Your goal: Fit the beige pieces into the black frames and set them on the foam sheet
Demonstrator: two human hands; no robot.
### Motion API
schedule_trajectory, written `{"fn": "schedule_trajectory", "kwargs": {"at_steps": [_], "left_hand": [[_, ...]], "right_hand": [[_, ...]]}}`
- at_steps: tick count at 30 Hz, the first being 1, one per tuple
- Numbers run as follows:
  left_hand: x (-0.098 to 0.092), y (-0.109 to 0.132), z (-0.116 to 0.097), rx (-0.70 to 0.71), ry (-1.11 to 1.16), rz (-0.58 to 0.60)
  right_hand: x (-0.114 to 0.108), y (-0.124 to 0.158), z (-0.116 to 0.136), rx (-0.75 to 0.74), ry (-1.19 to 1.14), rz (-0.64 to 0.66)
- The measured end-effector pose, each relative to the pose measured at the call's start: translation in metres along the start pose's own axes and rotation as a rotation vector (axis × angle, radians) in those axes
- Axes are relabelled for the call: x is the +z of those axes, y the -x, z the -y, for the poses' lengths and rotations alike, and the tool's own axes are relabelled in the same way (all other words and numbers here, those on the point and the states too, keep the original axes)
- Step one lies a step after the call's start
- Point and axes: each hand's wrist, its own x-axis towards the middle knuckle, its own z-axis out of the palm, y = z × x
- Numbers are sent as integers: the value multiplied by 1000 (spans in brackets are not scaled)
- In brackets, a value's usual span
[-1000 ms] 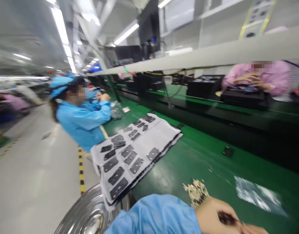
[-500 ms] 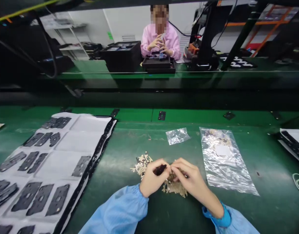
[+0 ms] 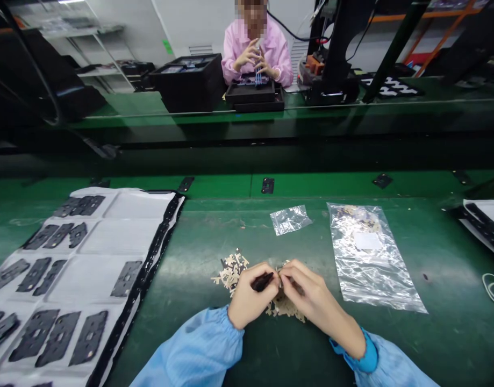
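Okay, my view's swung from along the aisle back to my desk (image 3: 190,279), so grip's checkable: left hand (image 3: 247,296) curled round a dark piece (image 3: 263,281), right hand (image 3: 313,295) fingertips meeting it, pinch unclear. Cream bits (image 3: 231,270) lie piled beside and beneath.

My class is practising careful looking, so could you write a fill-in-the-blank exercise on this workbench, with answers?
The left hand and right hand come out of ____ sleeves.
The larger plastic bag lies to the ____ of the smaller plastic bag.
The tray of dark plates lies to the hands' ____.
The co-worker opposite wears a ____ top.
Missing words: blue; right; left; pink.
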Motion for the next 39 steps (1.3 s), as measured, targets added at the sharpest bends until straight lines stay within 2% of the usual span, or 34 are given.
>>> {"fn": "schedule_trajectory", "kwargs": {"at_steps": [4, 8, 10, 14, 19, 22, 26, 29, 31, 34, 39], "left_hand": [[-1, -1, -2, -13, 29, 4], [-5, -1, -1, -82, 56, -42], [-8, -2, 0, -133, 110, -70], [-10, -4, 3, -199, 248, -78], [-8, -4, 4, -225, 289, -75], [-7, -4, 4, -231, 297, -31], [-6, -3, 2, -252, 294, 75], [-6, -2, 0, -260, 301, 108], [-6, -2, -1, -233, 265, 85], [-5, -1, -2, -123, 116, -16], [-2, 1, -2, 54, -75, -102]], "right_hand": [[4, -2, -3, 152, -189, -130], [-4, -3, -10, 255, -191, -252], [-10, -4, -14, 227, -124, -181], [-17, -5, -15, 84, 4, 47], [-20, -6, -12, 96, 41, 19], [-17, -8, -10, 172, -173, -44], [-8, -10, -7, 247, -556, -22], [-4, -11, -5, 306, -632, -42], [-3, -11, -4, 352, -635, -78], [-4, -11, -2, 396, -651, -117], [-2, -10, -3, 383, -654, -110]]}}
